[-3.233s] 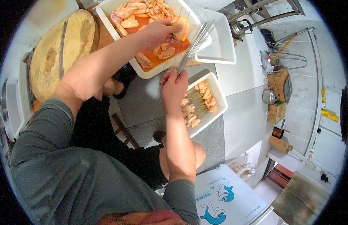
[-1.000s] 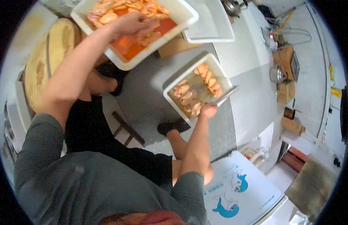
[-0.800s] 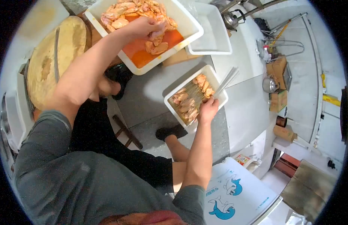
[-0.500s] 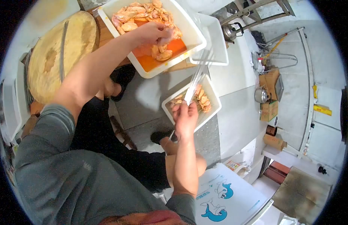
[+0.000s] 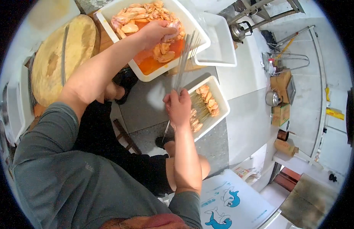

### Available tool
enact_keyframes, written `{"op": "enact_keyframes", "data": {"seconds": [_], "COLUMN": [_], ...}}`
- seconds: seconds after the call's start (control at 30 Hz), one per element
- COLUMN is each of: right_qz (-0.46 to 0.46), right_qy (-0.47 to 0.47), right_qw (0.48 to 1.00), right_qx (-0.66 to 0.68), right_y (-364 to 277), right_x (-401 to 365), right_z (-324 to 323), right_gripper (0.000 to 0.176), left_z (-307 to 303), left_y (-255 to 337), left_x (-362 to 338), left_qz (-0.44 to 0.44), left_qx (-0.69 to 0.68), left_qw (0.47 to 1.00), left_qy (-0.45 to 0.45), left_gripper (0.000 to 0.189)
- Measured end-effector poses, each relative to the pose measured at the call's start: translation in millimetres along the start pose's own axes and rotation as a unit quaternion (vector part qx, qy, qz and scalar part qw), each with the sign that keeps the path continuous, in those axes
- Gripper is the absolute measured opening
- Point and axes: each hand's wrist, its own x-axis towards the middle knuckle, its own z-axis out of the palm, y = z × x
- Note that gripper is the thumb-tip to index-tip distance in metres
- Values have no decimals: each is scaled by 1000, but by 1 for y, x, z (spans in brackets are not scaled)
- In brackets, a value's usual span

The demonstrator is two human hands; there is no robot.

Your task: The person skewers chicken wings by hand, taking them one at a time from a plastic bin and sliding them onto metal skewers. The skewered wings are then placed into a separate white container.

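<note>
My left hand is closed on a pale pink piece of raw chicken, above a large white tub. Inside that tub lie marinated chicken pieces in orange liquid. A bundle of thin metal skewers is gripped in my right hand, their far ends fanning out over the tub's near rim. Beside my right hand, partly behind the wrist, is a smaller white tub. It holds skewers with chicken pieces threaded on them in two groups.
A white bin stands beside the large tub. To the left is a round wooden chopping board with a bundle of skewers on it. A kettle stands at the back, a white lid with blue dolphins lower right.
My right hand has moved left with the skewers, uncovering more of the small tub. The skewers now stand more upright in view. A chicken piece shows clearly in my left hand.
</note>
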Motion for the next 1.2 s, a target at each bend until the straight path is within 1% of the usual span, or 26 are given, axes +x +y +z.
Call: {"op": "enact_keyframes", "data": {"seconds": [0.07,0.17,0.27,0.37,0.47,0.5,0.6,0.67,0.77,0.87,0.97,1.07,1.2], "right_qz": [6,19,17,9,5,4,-4,4,6,0,3,7,-2], "right_qy": [-13,-17,-18,-23,-27,-28,-35,-29,-28,-26,-23,-17,-17], "right_qw": [1000,999,999,1000,1000,1000,999,1000,999,999,999,999,999], "right_qx": [14,19,32,17,7,8,5,8,27,37,39,32,39], "right_y": [-4,-5,0,-2,-2,-1,3,0,0,0,2,-1,2], "right_x": [0,2,6,6,7,8,13,13,13,12,13,12,13], "right_z": [1,3,5,9,12,12,15,17,18,18,15,15,16], "right_gripper": [12,11,10,9,9,9,16,16,15,14,12,12,12], "left_z": [-3,7,-3,7,5,7,10,8,10,10,8,6,11], "left_y": [-7,4,5,5,15,16,14,7,3,4,1,6,5], "left_x": [6,-5,-3,-8,-12,-15,-19,-15,-13,-12,-9,-11,-13], "left_qz": [6,-3,-18,-23,-45,-40,-29,-25,-24,-27,-25,-34,-22], "left_qx": [-6,-30,40,22,90,87,67,37,-4,0,-35,-9,-16], "left_qw": [1000,1000,998,999,994,994,997,999,1000,1000,999,999,1000], "left_qy": [-3,-1,-33,18,-52,-42,-19,-11,4,6,-17,-25,-5], "left_gripper": [13,12,14,15,17,18,23,26,27,26,25,24,22]}}
